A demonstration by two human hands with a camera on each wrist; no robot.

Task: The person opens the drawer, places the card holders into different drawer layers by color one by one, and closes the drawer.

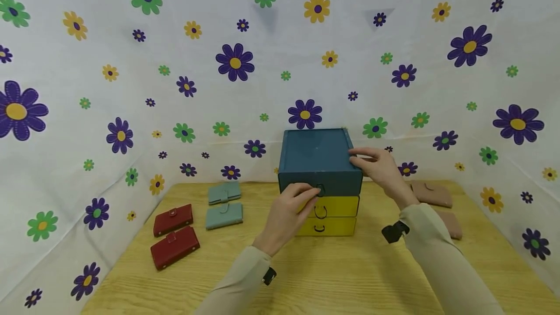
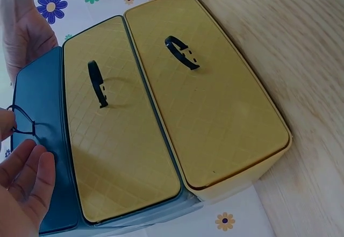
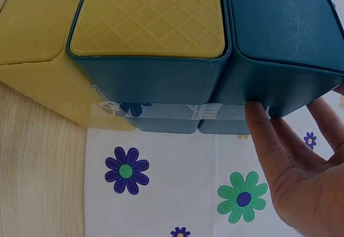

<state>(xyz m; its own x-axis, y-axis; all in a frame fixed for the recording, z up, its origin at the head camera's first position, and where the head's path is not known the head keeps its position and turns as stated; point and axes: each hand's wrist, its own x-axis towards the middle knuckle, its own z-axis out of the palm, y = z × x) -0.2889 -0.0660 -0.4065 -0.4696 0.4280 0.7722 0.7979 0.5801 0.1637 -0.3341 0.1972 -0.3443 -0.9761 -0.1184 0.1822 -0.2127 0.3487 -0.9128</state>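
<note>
Beige fabric sleeves; left hand pinching thin loop; right hand spread against smooth teal box.

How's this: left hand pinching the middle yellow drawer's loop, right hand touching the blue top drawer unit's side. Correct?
Not quite: the left hand pinches the loop on the blue top drawer unit, as the head view shows. The right hand touching that unit's side is right.
</note>
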